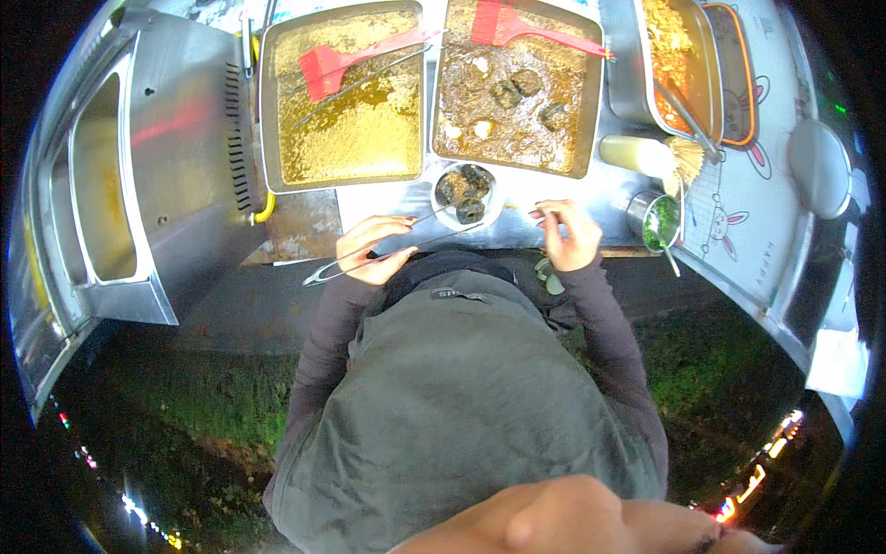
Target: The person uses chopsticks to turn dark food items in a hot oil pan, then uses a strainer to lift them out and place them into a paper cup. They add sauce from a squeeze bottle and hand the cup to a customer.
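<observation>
My left hand (371,249) is closed around a pair of thin metal tongs (325,273). The long arms of the tongs reach right to a white bowl (441,214). Several black chunks (472,210) lie in this bowl, with orange-brown crumbs (458,190) on top. To the right of the bowl, apart from it, is my right hand (568,233). Its fingers are curled in with the tips close together, and anything between them is too small to make out.
Beyond the bowl stand a tray of golden oily liquid (267,120) and a tray of brown sauce (596,102), each with a red brush (323,72). Rightward are an orange-filled pan (714,55), a pale bottle (635,155) and a cup of chopped greens (637,217). A metal appliance (189,120) stands left.
</observation>
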### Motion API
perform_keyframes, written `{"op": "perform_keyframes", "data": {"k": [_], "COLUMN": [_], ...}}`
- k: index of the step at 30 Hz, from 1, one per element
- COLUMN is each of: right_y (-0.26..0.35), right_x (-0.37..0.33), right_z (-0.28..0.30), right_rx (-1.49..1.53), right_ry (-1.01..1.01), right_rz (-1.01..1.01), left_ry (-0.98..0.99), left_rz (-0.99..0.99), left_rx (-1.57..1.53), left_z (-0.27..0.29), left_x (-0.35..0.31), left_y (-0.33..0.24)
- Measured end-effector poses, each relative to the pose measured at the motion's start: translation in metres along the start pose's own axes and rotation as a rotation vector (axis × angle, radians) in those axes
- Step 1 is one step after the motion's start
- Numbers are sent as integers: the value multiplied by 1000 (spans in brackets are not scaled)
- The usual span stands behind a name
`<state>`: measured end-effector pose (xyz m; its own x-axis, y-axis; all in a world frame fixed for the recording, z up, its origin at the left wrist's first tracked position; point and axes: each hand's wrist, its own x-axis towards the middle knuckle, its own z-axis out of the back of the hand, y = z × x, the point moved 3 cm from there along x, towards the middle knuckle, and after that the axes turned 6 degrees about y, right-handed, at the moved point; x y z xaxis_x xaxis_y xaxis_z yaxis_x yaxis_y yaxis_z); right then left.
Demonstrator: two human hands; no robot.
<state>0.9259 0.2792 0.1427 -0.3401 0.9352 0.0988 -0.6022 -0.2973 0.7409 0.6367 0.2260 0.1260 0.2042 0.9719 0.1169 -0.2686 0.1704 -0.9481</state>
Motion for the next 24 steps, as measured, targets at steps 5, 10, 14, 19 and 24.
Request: {"op": "perform_keyframes", "data": {"k": [5, 10, 14, 19, 24], "right_y": [-74, -157, -196, -185, -149], "right_x": [38, 54, 43, 53, 93], "right_z": [37, 2, -3, -3, -53], "right_rx": [59, 194, 845, 886, 503], "right_ry": [-405, -416, -712, -769, -515], "right_rz": [-141, -138, -441, -460, -214], "left_ry": [-48, -62, -101, -117, -126], "left_rz": [2, -24, -16, -12, -13], "left_rx": [60, 16, 12, 13, 10], "left_z": [18, 10, 5, 10, 12], "left_x": [17, 23, 23, 23, 22], "left_y": [-1, 0, 4, 8, 10]}}
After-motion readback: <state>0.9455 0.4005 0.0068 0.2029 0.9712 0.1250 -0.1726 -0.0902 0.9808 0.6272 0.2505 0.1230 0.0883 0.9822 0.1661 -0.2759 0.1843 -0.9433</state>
